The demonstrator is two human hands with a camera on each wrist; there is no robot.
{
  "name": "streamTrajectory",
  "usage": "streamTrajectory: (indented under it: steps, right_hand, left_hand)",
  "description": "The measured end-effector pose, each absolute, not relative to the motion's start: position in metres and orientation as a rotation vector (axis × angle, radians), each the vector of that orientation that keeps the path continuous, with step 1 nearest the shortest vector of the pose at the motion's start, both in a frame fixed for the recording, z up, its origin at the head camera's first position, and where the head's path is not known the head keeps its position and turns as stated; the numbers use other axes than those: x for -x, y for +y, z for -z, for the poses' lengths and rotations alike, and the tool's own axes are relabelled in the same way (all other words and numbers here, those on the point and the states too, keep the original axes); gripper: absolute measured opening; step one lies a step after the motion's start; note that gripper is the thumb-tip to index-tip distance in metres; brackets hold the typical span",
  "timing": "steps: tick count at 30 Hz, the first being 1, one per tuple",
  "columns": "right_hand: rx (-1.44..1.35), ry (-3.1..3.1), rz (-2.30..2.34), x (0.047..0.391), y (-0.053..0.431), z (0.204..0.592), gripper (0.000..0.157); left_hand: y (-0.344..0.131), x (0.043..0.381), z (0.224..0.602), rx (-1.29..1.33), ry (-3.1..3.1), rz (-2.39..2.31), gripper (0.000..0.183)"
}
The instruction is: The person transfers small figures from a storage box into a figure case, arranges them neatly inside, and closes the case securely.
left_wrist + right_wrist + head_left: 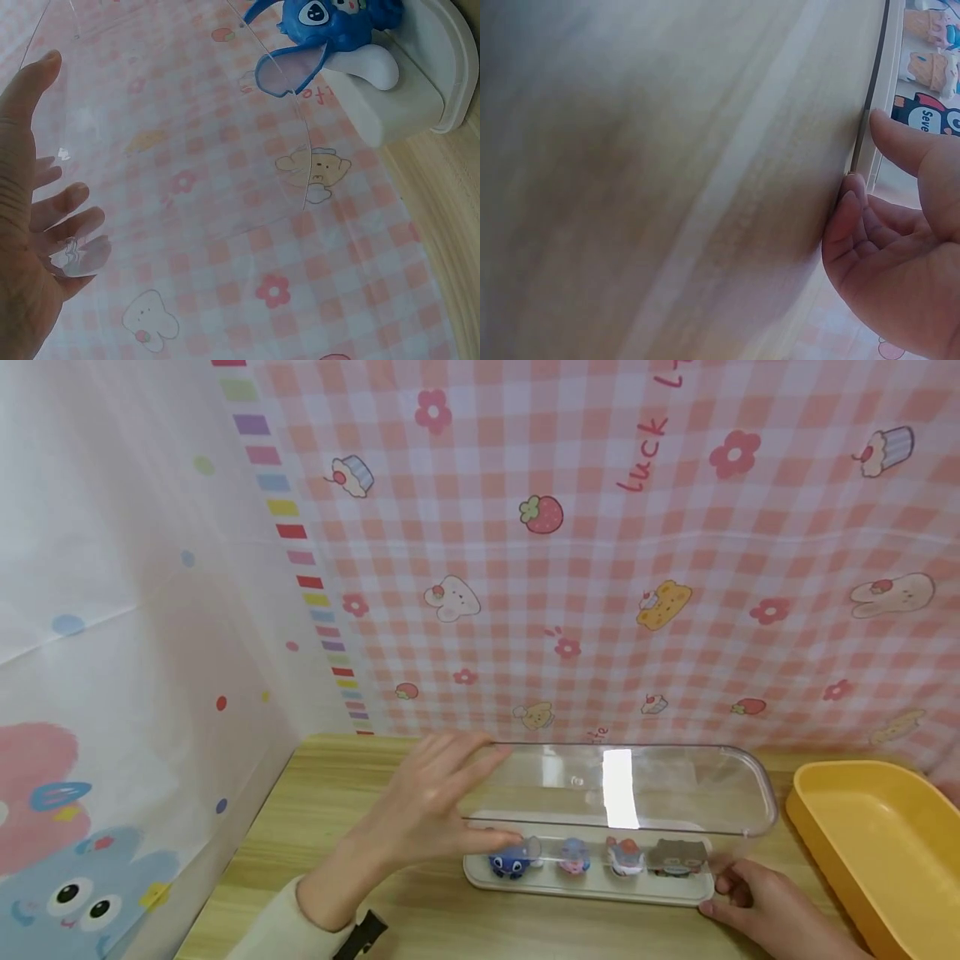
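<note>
A clear plastic lid (pixel 697 785) is raised and tilted behind its long white base (pixel 585 895). My left hand (pixel 423 806) holds the lid's left end, thumb in front and fingers behind. On the base stand a blue big-eared figurine (pixel 510 863), a pink-and-blue figurine (pixel 574 858), a white figurine with an orange-red top (pixel 625 857) and a brown figure (pixel 678 857). At the base's right end, my right hand (pixel 772 902) pinches the rim; the right wrist view shows its thumb (pixel 904 142) on top and the fingers curled below.
To the right, close to my right hand, stands a yellow tray (pixel 817 831). A pink checked cloth (pixel 495 635) hangs right behind the wooden table (pixel 330 785). White dotted fabric (pixel 172 635) covers the left side.
</note>
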State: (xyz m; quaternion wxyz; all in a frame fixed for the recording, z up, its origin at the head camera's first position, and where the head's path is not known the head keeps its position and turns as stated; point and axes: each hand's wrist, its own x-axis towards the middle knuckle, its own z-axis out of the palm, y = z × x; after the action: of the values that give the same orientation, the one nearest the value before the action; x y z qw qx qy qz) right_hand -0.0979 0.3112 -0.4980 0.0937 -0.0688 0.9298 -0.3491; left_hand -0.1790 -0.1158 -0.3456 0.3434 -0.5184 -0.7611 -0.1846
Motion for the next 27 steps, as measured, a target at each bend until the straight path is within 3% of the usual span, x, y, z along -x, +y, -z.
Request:
streamTrajectory:
  steps: [27]
  right_hand:
    - [0.191, 2.805, 0.985, 0.096, 0.309, 0.497, 0.028]
  left_hand:
    - [-0.108, 0.183, 0.357, 1.370, -1.998, 0.456, 0.089]
